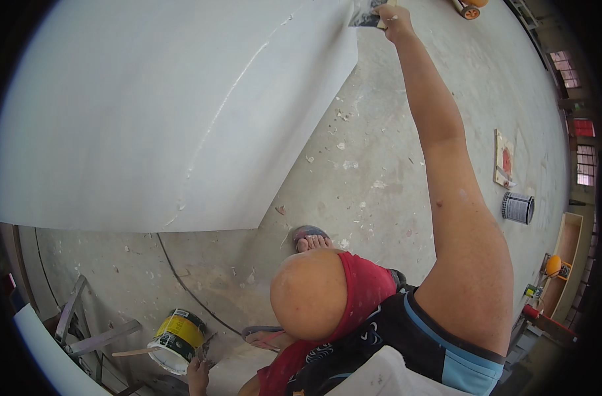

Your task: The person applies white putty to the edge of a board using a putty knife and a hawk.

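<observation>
A large white panel (116, 119) fills the upper left, with a thin broken line of white filler running across it. At the top, my right arm reaches far out, and my right hand (398, 23) is closed around the handle of a wide putty knife (367, 14). Its smeared blade is at the panel's far corner; whether it touches the panel I cannot tell. Low at the left, my left hand (197, 377) is beside a black and yellow bucket (182, 330). Its fingers are curled by a small dark object (209, 346) that is too unclear to name.
A wooden stick (130, 353) juts from the bucket's white-smeared mouth. Metal stand legs (103, 338) stand left of it, and a black cable (182, 280) crosses the floor. At right are a tin can (517, 208) and a stained board (503, 158). Dried flecks dot the concrete.
</observation>
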The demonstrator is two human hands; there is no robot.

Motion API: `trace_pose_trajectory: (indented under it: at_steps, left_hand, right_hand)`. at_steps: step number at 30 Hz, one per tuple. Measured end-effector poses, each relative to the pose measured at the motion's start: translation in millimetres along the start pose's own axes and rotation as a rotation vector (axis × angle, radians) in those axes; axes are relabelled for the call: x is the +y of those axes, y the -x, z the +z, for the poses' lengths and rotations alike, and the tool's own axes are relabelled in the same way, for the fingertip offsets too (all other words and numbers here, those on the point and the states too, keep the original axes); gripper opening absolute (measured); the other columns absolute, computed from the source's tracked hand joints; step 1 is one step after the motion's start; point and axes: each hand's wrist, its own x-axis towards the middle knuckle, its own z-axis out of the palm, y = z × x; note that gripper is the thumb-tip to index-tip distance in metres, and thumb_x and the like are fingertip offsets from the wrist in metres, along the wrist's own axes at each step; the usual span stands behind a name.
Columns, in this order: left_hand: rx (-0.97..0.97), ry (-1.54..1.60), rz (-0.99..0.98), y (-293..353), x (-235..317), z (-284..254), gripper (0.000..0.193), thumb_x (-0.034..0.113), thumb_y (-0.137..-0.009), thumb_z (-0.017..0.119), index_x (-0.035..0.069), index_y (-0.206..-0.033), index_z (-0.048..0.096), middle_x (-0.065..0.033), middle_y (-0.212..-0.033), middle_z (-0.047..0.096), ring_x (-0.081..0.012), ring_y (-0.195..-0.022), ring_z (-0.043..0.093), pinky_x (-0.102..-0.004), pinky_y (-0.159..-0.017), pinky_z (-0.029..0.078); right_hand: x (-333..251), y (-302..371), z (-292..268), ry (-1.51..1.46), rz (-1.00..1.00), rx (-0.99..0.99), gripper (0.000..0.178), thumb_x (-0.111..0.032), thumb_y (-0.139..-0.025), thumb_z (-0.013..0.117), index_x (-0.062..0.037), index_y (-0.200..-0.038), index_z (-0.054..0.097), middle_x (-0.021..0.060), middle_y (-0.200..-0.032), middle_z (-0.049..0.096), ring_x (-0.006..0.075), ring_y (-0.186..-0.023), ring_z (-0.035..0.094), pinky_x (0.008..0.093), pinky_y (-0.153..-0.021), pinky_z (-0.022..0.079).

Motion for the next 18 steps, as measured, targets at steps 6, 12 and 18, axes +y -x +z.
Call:
trace_pose_trajectory:
  at_steps: [6, 12, 18]
  left_hand:
    - [0.074, 0.017, -0.035, 11.9, -51.9, 3.9, 0.050, 0.011, -0.088, 0.051, -0.001, -0.133, 0.035, -0.0119, -0.121, 0.049, -0.0183, -0.094, 0.053, -0.0276, -0.078, 0.047]
    - [0.004, 0.059, -0.085, 16.3, -53.3, 17.3, 0.050, 0.013, -0.089, 0.048, -0.002, -0.134, 0.033, -0.0126, -0.124, 0.048, -0.0197, -0.098, 0.053, -0.0282, -0.081, 0.047]
    - [-0.057, 0.110, -0.124, 24.0, -38.1, 36.2, 0.050, 0.014, -0.090, 0.046, -0.002, -0.135, 0.031, -0.0132, -0.126, 0.048, -0.0209, -0.102, 0.053, -0.0288, -0.083, 0.046]
  right_hand:
    - [-14.2, -0.5, 21.7, -0.457, 0.373, 0.103, 0.026, -0.003, -0.072, 0.061, 0.0085, -0.094, 0.055, 0.0142, -0.084, 0.061, 0.0235, -0.064, 0.061, 0.0344, -0.052, 0.046]
    - [-32.3, 11.2, 23.9, -0.432, 0.085, 0.030, 0.015, 0.001, -0.062, 0.061, 0.0003, -0.077, 0.060, 0.0051, -0.072, 0.058, 0.0170, -0.062, 0.054, 0.0314, -0.053, 0.042]
    - [-57.5, 78.1, 25.0, -0.498, -0.245, -0.193, 0.018, 0.005, -0.062, 0.060, 0.0025, -0.080, 0.061, 0.0045, -0.074, 0.059, 0.0155, -0.065, 0.055, 0.0289, -0.059, 0.043]
